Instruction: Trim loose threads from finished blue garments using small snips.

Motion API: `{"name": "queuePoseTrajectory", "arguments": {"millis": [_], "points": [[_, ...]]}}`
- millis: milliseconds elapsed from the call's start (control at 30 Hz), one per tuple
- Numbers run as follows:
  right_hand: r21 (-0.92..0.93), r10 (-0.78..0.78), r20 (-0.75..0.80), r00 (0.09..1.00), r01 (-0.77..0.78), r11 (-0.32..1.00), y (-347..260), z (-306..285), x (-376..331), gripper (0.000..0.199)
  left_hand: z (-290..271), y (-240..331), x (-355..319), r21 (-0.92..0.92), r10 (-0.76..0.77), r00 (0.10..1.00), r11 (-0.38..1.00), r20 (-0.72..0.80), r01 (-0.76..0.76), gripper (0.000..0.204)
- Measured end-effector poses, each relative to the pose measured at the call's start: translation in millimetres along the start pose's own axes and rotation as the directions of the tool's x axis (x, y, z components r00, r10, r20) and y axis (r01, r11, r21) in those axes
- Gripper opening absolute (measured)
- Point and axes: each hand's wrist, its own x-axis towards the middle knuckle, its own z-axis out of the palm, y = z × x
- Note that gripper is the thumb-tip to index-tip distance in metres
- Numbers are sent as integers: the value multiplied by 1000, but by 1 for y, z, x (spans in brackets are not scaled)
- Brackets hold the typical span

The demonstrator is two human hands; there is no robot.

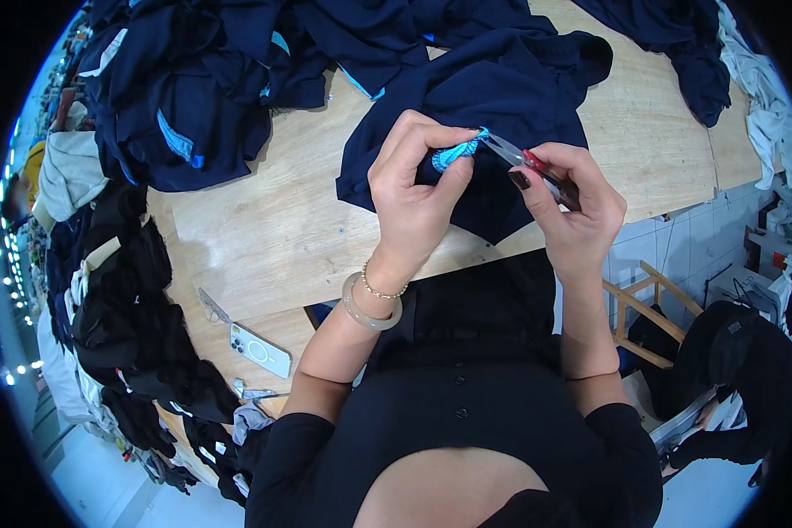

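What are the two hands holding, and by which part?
The left hand pinches a bunched light-blue trim of the navy garment between thumb and fingers. The right hand holds small thread snips by their red-handled rear, blades at the trim.

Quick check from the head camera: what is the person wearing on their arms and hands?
Left hand: pale stone-like bangle plus thin gold bead bracelet at the wrist. Right hand: dark polished thumbnail. Black sleeves are pushed up, forearms bare.
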Motion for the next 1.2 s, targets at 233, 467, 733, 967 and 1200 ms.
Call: {"name": "queuePoseTrajectory", "arguments": {"millis": [233, 467, 733, 967, 1200], "points": [[59, 133, -110, 985, -127, 990, 5, -2, -6, 15, 0, 0, 1, 17, 17, 1000, 1000, 0, -17, 21], [385, 518, 212, 829, -558, 735, 10, 5, 10, 21, 2, 6, 3, 114, 62, 990, 991, 129, -77, 27], [289, 712, 163, 683, -723, 628, 75, -26, -2, 13, -83, -32, -5, 487, -303, 943, 850, 137, 202, 39], [388, 713, 197, 673, -721, 574, 91, -23, 5, 8, -132, -68, -33, 377, -587, 790, 782, 178, 497, 15], [-309, 410, -101, 907, -420, 853, 99, -35, 26, 23, -109, -28, -7, -395, -557, 817, 723, 152, 567, 12]]}}
